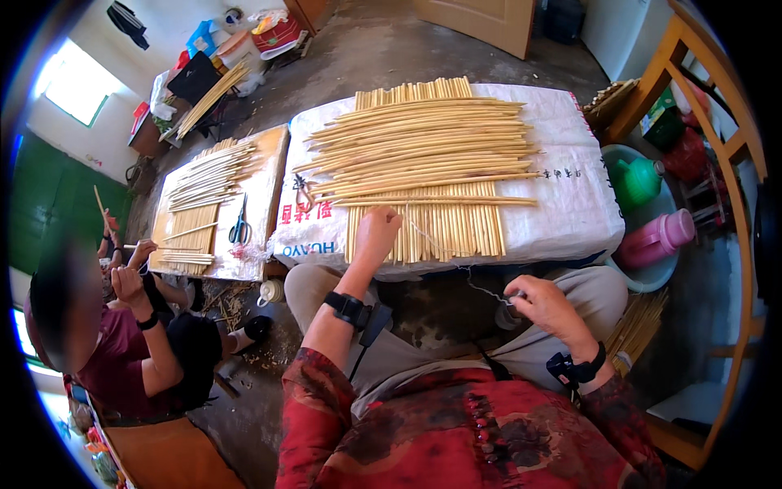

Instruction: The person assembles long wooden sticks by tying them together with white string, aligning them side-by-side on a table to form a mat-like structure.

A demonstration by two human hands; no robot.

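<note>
A mat of pale reed-like stalks point(444, 232) lies on the cloth-covered table in front of me, with a layer of loose long stalks point(423, 138) across it. My left hand point(377, 236) is closed in a pinch at the nearest crosswise stalk point(464, 200), where a thin whitish string point(481, 288) meets its fingertips. The string runs over the mat and off the table's near edge to my right hand point(547, 307). That hand is closed on the string above my right knee; a small dark thing shows at its fingertips. A small dark cutting tool point(304, 192) lies left of the stalks.
A co-worker point(122, 350) sits at the left, hands raised, beside a lower table point(265, 155) with stalks and blue scissors point(239, 226). Right of my table, a basin point(664, 265) holds a green jug point(639, 181) and pink thermos point(658, 239). A wooden frame point(737, 301) stands beyond.
</note>
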